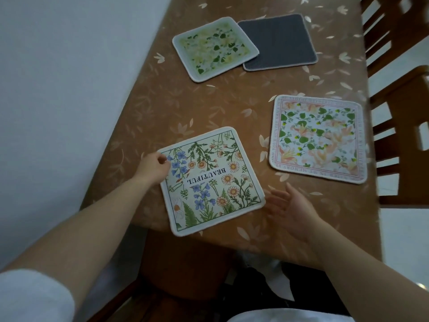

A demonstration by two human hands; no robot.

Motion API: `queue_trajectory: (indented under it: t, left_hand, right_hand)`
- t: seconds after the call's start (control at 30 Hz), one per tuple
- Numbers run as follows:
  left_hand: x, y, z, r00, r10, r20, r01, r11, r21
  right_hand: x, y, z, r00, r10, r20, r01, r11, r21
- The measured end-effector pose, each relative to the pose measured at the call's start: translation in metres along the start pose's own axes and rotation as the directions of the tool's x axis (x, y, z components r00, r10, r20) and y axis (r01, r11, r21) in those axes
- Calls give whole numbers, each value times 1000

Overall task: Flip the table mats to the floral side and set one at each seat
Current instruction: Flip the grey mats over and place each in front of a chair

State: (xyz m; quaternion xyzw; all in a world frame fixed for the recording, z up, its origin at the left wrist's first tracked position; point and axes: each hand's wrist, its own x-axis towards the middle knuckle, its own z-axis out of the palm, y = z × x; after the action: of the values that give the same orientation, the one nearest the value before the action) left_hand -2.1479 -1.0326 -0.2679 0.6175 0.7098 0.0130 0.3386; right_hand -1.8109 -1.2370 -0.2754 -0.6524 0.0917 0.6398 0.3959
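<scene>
Several square mats lie on the brown table [209,108]. Nearest me is a floral mat with the word BEAUTIFUL [211,180], flat and floral side up. My left hand [154,167] pinches its left edge. My right hand [290,210] hovers open just off its right corner, palm up, touching nothing. To the right lies a pink and green floral mat [319,139], floral side up. At the far end sit a green and yellow floral mat [214,48] and, tucked partly beneath its right edge, a mat showing its dark grey back [279,41].
Wooden chairs [404,117] stand along the table's right side. A pale wall [58,89] runs close along the left edge. Another chair's seat [185,270] shows under the near edge, in front of my lap.
</scene>
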Motion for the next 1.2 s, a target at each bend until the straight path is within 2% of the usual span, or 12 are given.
queue_trajectory:
  t: [0.07, 0.23, 0.33, 0.43, 0.53, 0.7, 0.83, 1.0, 1.2]
  left_hand:
    - [24, 19, -6, 998, 65, 8, -65, 997, 30]
    - [65, 73, 7, 967, 203, 155, -228, 959, 169]
    - [75, 111, 31, 929, 283, 238, -334, 918, 212]
    - [82, 148, 53, 872, 390, 296, -469, 840, 274]
    - [91, 182, 68, 792, 478, 381, -596, 741, 309]
    - [106, 211, 76, 721, 461, 517, -687, 573, 447]
    - [106, 217, 63, 696, 476, 538, -718, 462, 521]
    - [97, 211, 28, 745, 465, 479, -667, 509, 544]
    - [75, 195, -16, 855, 460, 242, -516, 703, 489]
  right_hand:
    - [2, 3, -3, 1000, 17, -25, -17, 1000, 4]
    - [4, 5, 2, 987, 19, -159, -28, 998, -55]
    - [8, 5, 8, 990, 16, -140, -35, 990, -138]
    - [13, 3, 12, 993, -29, -111, 0, 968, -250]
    - [18, 3, 18, 984, -103, -147, 43, 932, -360]
    - [22, 4, 20, 962, -215, -171, 111, 873, -476]
    - [25, -6, 19, 939, -301, -163, 181, 840, -511]
    - [35, -34, 16, 878, -466, -107, 313, 728, -610]
    - [46, -69, 10, 785, -619, 22, 474, 577, -665]
